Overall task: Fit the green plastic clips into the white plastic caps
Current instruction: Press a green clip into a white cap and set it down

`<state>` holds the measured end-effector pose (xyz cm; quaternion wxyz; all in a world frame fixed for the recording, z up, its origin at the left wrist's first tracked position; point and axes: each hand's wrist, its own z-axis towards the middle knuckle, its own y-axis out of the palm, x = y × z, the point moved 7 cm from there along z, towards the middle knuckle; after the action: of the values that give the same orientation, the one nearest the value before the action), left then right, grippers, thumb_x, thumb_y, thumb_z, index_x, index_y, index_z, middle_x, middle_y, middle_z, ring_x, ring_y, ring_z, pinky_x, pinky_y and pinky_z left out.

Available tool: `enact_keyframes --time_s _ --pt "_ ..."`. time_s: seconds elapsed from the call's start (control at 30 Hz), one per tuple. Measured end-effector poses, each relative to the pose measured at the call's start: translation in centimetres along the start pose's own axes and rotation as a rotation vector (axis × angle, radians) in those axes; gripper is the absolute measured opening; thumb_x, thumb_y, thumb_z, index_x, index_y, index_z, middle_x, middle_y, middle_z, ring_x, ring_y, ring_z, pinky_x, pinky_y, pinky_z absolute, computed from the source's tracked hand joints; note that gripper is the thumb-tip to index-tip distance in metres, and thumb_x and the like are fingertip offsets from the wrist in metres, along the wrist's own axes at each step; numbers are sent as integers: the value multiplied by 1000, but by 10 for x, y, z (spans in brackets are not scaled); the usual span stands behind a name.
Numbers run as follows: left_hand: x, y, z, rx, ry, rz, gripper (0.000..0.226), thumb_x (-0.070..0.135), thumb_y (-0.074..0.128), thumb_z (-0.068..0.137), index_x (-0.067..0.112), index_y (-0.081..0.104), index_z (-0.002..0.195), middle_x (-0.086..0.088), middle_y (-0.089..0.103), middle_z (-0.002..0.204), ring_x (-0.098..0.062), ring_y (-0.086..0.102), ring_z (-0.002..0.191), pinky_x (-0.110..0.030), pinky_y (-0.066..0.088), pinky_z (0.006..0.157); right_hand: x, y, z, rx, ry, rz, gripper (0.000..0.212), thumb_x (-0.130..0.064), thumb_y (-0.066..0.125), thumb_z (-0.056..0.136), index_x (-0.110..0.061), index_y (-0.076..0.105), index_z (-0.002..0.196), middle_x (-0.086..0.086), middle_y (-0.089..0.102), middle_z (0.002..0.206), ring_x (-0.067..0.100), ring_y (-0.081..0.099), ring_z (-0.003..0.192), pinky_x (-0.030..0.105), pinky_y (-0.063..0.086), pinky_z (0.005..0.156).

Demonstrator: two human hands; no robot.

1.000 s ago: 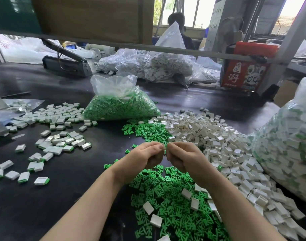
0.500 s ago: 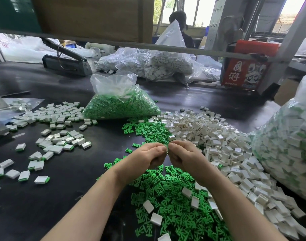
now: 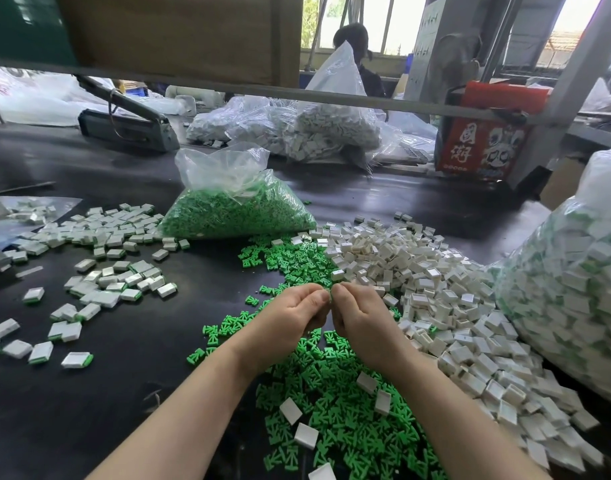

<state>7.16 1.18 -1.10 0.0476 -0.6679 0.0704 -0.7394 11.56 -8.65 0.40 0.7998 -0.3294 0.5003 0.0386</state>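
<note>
The left hand (image 3: 295, 315) and right hand (image 3: 357, 315) meet fingertip to fingertip, curled, pinching a small piece between them; what it is cannot be told. Loose green clips (image 3: 335, 407) lie beneath the wrists at 6 o'clock; the white caps (image 3: 435, 289) heap at 3 o'clock, on the dark table (image 3: 89, 410).

Matt black table top (image 3: 99, 393) across the lower left, faintly sheened further back; bright green plastic clips (image 3: 335, 403) heaped at bottom centre, smooth and slightly glossy; white plastic caps (image 3: 446, 317) piled to their right, smooth, satiny; thin clear crinkled plastic bag (image 3: 234, 199) of green pieces at centre, shiny in the folds; brown wooden board (image 3: 179, 36) upper left, dull grain; grey painted metal bar (image 3: 332, 97) across the upper frame; glossy red printed carton (image 3: 481, 147) upper right
</note>
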Motion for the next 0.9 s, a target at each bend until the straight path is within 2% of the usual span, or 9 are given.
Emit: enact_keyframes --time_s 0.17,0.27,0.33,0.43,0.57,0.67,0.73,0.83,0.9 --pt "-2 -1 1 -18 14 53 28 30 41 101 18 49 77 16 41 63 -6 36 61 -25 34 62 1 -2 -3 8 -22 -139 43 -24 39 103 -26 42 61 -16 49 52 3 39 50 22 29 51" --pt "-4 -1 4 -37 0 34 25 38 45 94 17 54 81 15 47 67 -9 42 68 -29 39 70 2 -3 -2 -35 -11 -53 41 -30 39 101 -22 43 61 -10 44 52 4 36 50 30 32 54" --pt "-5 -5 4 -31 -5 36 24 40 48 92 23 60 83 7 54 75 -16 46 78 -36 42 77 2 -3 -2 -69 2 37 38 -36 37 96 -21 43 61 -9 42 54 9 36 53 35 32 56" --pt "-5 -8 4 -45 10 114 26 43 47 92 33 61 73 -1 54 75 -15 46 72 -34 40 71 3 -2 -3 -127 5 98 38 -34 39 97 -25 43 61 -10 41 55 9 35 54 36 30 57" --pt "-2 -6 3 -64 27 83 26 36 45 92 18 52 74 10 45 62 -9 39 60 -27 34 61 3 -3 -2 -157 3 91 42 -26 43 102 -25 44 60 -12 40 53 9 34 53 34 29 56" --pt "-1 -3 2 -82 19 34 26 33 44 92 13 47 75 10 42 62 -9 36 59 -26 33 60 4 -6 -2 -134 2 21 41 -23 46 102 -23 46 61 -11 41 54 10 36 54 35 30 56" --pt "-2 -1 1 -71 14 41 27 33 43 92 10 48 78 8 41 64 -12 35 61 -33 33 65 5 -6 -2 -118 5 -31 41 -25 46 102 -23 45 62 -10 41 54 11 36 54 36 30 55" --pt "-1 0 1 -27 25 61 27 35 42 91 13 48 75 10 42 62 -16 35 64 -39 33 68 4 -7 -3 -61 -4 -82 43 -28 42 102 -24 43 60 -10 41 53 10 35 53 38 31 54" --pt "0 2 2 -9 41 67 28 36 41 92 16 48 72 13 42 60 -13 35 61 -36 33 65 2 -7 -4 -24 -8 -80 43 -35 39 100 -22 43 60 -8 41 53 11 36 52 41 32 54"
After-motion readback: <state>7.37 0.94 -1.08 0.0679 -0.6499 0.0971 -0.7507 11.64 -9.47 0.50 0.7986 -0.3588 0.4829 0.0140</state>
